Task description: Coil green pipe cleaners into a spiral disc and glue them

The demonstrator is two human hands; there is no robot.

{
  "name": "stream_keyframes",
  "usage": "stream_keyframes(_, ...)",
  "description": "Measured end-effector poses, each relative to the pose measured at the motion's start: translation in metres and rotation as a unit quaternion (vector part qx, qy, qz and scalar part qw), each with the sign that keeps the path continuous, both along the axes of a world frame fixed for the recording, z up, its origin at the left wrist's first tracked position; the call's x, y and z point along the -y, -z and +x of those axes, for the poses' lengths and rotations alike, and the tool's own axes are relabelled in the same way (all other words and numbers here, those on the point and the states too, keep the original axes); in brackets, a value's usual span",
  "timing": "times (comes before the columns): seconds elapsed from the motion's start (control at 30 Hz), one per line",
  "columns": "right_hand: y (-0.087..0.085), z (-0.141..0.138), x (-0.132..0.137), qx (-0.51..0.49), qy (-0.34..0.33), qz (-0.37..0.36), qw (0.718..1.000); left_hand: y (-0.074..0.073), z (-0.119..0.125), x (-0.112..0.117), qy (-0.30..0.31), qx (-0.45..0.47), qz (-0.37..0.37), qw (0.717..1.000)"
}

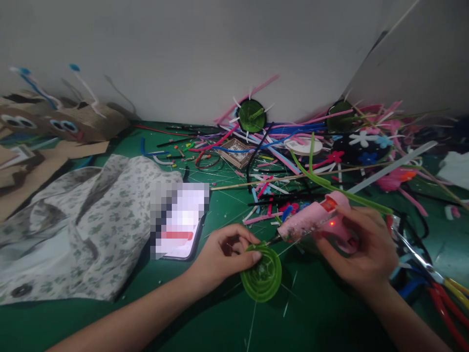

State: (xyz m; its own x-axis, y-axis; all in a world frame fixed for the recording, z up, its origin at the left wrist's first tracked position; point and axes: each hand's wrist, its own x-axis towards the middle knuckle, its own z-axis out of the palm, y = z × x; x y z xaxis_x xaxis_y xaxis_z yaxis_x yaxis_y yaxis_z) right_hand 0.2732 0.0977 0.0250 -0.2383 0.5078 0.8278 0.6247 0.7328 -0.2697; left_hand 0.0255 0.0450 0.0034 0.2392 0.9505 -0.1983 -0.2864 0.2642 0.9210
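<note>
Presently my left hand [225, 254] pinches the green coiled disc [261, 274] by its far rim, near-centre on the table [315, 313]; right hand [361, 247] grips the pink glue gun [315, 220], nozzle touching it. Disc judged light, soft, pliable.

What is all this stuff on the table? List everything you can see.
green coiled disc: one, green, front centre, held at its rim
glue gun: one, pink, red light on, nozzle at the disc
phone: one, dark-edged, left of the disc
patterned cloth: one, grey-white, left
pipe cleaners: many, mixed colours, heaped at the back
cardboard figures: some, brown with eyes, far left
cutting mat: one, green, beneath everything
left hand: one, pinching the disc
right hand: one, grip around the glue gun
</note>
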Motion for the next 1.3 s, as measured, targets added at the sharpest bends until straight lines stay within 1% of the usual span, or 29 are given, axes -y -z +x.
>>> stream_keyframes(0.17,-0.0003,0.0011,0.0003,-0.006,0.008,-0.015,1.0,0.0002,-0.001,-0.0002,0.004,-0.022,0.003,1.0)
stream_keyframes(0.37,-0.0028,0.0022,-0.0019,0.03,0.011,0.015,0.999,-0.0001,-0.0016,0.0023,0.013,-0.035,0.012,0.999)
stream_keyframes(0.5,-0.0014,0.0026,-0.0016,0.035,-0.002,-0.001,0.999,-0.0006,-0.0012,0.0034,0.014,-0.035,0.016,0.999)
stream_keyframes(0.7,-0.0001,0.0039,-0.0004,0.036,0.003,-0.007,0.999,-0.0025,-0.0021,0.0021,0.025,-0.048,0.017,0.998)
stream_keyframes(1.0,-0.0027,0.0035,-0.0002,0.04,-0.004,0.004,0.999,-0.0026,-0.0008,0.0015,0.014,-0.08,0.019,0.997)
stream_keyframes(1.2,0.001,0.0048,0.0011,0.024,0.003,-0.046,0.999,-0.001,0.0001,-0.0005,0.008,-0.076,0.02,0.997)
stream_keyframes(1.3,0.0033,0.006,0.0008,0.007,0.005,-0.051,0.999,0.0003,-0.0003,0.0003,0.017,-0.075,0.015,0.997)
